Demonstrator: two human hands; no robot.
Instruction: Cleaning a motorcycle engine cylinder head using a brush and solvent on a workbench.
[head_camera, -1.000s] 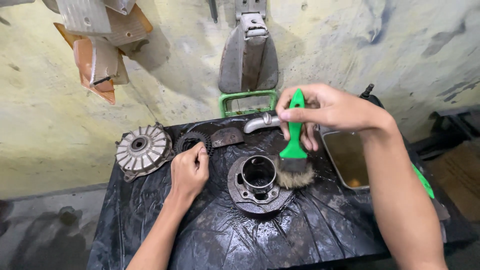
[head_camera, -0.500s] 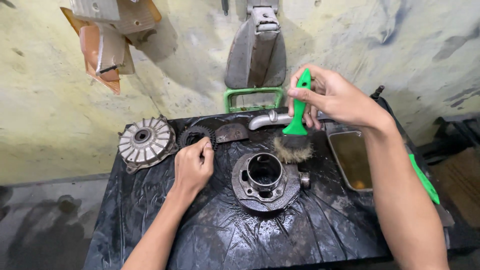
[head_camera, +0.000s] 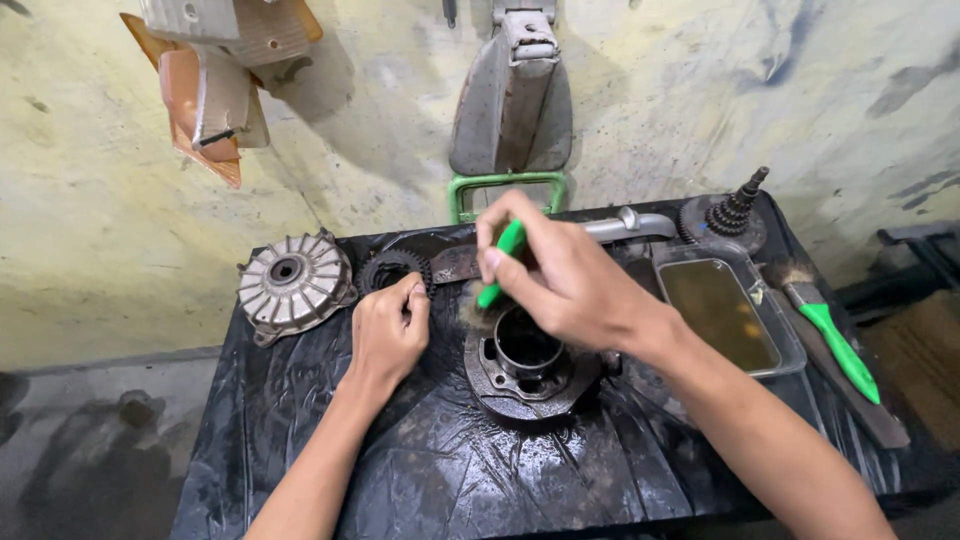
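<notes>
Greasy round metal housing: slips and spills to watch for

Greasy round metal housing (head_camera: 530, 365), dark and ring-shaped with a wide central bore, lies flat on the black plastic sheet (head_camera: 420, 470) covering the table, just in front of the person. The right hand (head_camera: 560, 275) hovers over its far rim, fingers clenched around the green plastic handle of a bristle brush (head_camera: 502, 262); the bristles are mostly hidden behind the hand, near the housing's edge. The left hand (head_camera: 388, 335) rests on the sheet just beside the housing, fingers curled loosely, grasping nothing that I can make out; it does not appear to pin the housing down.

Judged from this, the main risk is the housing sliding on the slick, wrinkled plastic under brush pressure, since nothing steadies it. A hard stroke could also flick grime toward the clear rectangular tray of amber liquid (head_camera: 722, 312) close by on the right, or the forearm could nudge that tray and slop it over. Oily fingers may lose the brush handle.
</notes>
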